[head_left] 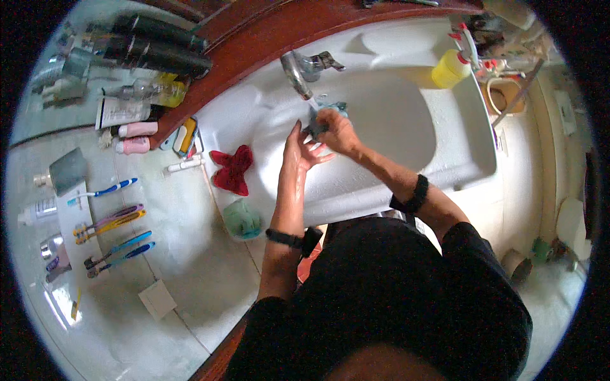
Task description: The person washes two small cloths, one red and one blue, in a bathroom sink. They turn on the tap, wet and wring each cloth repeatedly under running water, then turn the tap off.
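Observation:
My right hand (337, 132) is closed around a wet blue-grey cloth (339, 108) under the chrome faucet (296, 78). Water (312, 103) runs from the spout onto the cloth. Close beside it, my left hand (303, 151) is wet, its fingers spread and the palm partly turned up; whether it touches the cloth is hard to see. Both hands are over the basin of the white sink (381, 138). A crumpled red cloth (233, 170) lies on the sink's left ledge, with a green translucent cup (243, 219) nearer to me.
A spray bottle with yellow liquid (450, 69) stands on the sink's right ledge. Soap bars (185, 135) sit in a dish by the left corner. Several toothbrushes (114, 221) hang on the tiled wall at left. A reddish wooden frame (248, 57) runs behind the sink.

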{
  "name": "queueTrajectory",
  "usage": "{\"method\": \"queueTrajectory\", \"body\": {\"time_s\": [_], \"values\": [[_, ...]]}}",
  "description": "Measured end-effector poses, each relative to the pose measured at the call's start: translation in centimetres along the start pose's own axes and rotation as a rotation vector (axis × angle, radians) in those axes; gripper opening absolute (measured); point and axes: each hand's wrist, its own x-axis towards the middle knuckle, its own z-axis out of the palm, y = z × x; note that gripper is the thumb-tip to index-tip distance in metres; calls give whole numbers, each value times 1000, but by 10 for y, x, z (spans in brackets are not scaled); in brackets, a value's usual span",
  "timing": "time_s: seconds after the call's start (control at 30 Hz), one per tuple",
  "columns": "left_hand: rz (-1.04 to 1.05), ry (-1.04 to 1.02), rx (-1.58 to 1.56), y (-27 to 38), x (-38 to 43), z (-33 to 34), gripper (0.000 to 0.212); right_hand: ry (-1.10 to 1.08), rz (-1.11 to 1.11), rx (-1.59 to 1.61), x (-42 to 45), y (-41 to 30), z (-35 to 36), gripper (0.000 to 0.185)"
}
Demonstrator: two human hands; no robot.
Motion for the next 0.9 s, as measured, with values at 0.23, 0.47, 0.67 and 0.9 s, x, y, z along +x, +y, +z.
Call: {"method": "queueTrajectory", "body": {"time_s": [0.23,0.47,0.67,0.9], "values": [[125,-374,-140,-33,48,10,45,162,208,-132,-22,-14,22,22],[757,-102,499,-34,65,-1,30,177,702,-13,16,2,11,49],[186,-483,-49,-26,52,2,48,224,546,10,3,-17,27,61],[919,212,529,-47,10,40,40,11,624,859,6,60,32,37]]}}
